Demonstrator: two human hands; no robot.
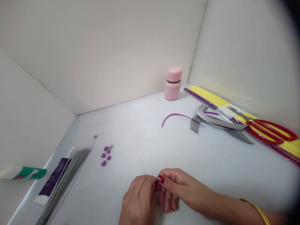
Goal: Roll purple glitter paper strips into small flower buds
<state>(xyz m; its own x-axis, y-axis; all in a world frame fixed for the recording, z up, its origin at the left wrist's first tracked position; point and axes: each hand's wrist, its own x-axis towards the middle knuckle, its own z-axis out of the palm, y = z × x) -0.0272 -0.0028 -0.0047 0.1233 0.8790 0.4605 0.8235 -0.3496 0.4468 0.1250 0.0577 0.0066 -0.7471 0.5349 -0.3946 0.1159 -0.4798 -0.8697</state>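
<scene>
Near the front edge of the table my left hand [139, 198] and my right hand [179, 184] meet, fingertips pinched together. Between them shows a small purple piece [159, 183], mostly covered by the fingers; its full shape is hidden. The right thumb and index finger press on it, and the left fingertips close on its other side. To the left of my hands lie several small purple stars [103, 163] with a small silver one [110, 146]. Farther off, a thin purple strip [175, 114] curves across the white table.
Grey strips [217, 123] lie at the right, beside red-handled scissors [269, 131] on a packet of coloured strips [208, 96]. A pink flask [173, 84] stands at the back. On the left are a wire bundle [67, 181], a purple tube [55, 176] and a green-and-white bottle [30, 173].
</scene>
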